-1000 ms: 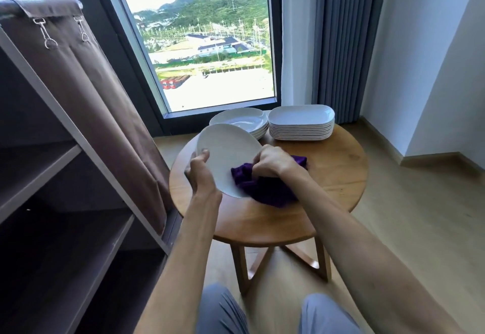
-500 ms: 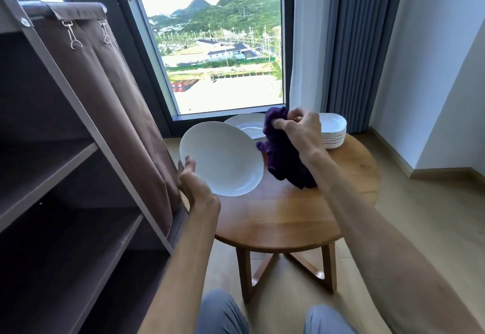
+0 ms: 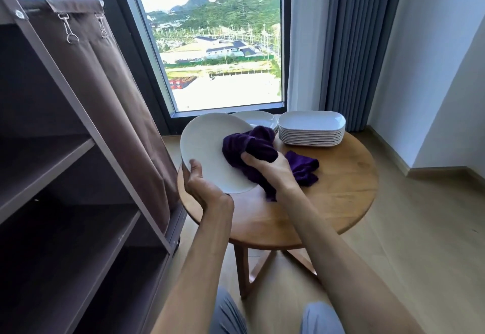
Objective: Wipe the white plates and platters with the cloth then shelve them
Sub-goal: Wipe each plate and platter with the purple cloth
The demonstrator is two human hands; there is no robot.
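My left hand (image 3: 202, 185) grips the lower left rim of a round white plate (image 3: 207, 147), tilted above the left side of the round wooden table (image 3: 341, 197). My right hand (image 3: 270, 169) is closed on a purple cloth (image 3: 249, 147) that presses against the plate's right half, with one end trailing onto the tabletop. Behind the held plate sits a stack of round white plates (image 3: 258, 119), partly hidden. A stack of several white rectangular platters (image 3: 312, 128) stands at the table's far edge.
A brown shelf unit (image 3: 60, 165) with a rolled-up fabric cover stands close on the left, its shelves bare. A tall window and a grey curtain (image 3: 354, 44) lie behind the table. Wood floor stretches to the right, and my knees show at the bottom.
My right hand, raised off the plate with the cloth half a second ago, has come back down and pressed the cloth onto the plate. The plate stays in my left hand.
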